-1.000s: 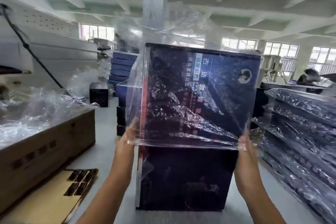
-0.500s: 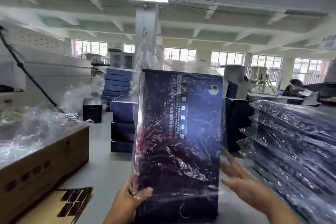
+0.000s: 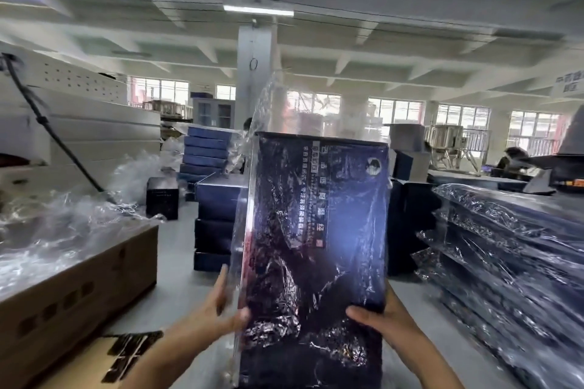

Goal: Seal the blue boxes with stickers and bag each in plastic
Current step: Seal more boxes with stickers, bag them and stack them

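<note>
The blue box stands upright in the centre of the frame, held up off the tabletop. A clear plastic bag covers it from its bottom edge upward. The film lies crinkled over the printed front, and the bag's loose mouth rises empty above the box's top edge. The left hand grips the lower left edge, with its thumb on the front face and its fingers running up the side. The right hand grips the lower right corner, with its thumb across the front and its fingers out of sight behind.

This looks like the bagging step, close to done for this box, since the box appears fully inside. Whether its sticker seal is on cannot be told through the film.

The next move probably calls for dealing with the slack at the top by folding or pressing it down. The box would then be laid flat, most likely on the stack of bagged boxes at the right of the frame. The film looks slippery, so both hands should keep a firm hold while the box is tilted.

Behind the box, left of centre, is a pile of unbagged blue boxes. At the left of the frame a cardboard carton holds loose plastic bags. At lower left dark strips, perhaps the stickers, lie on a brown sheet.
</note>
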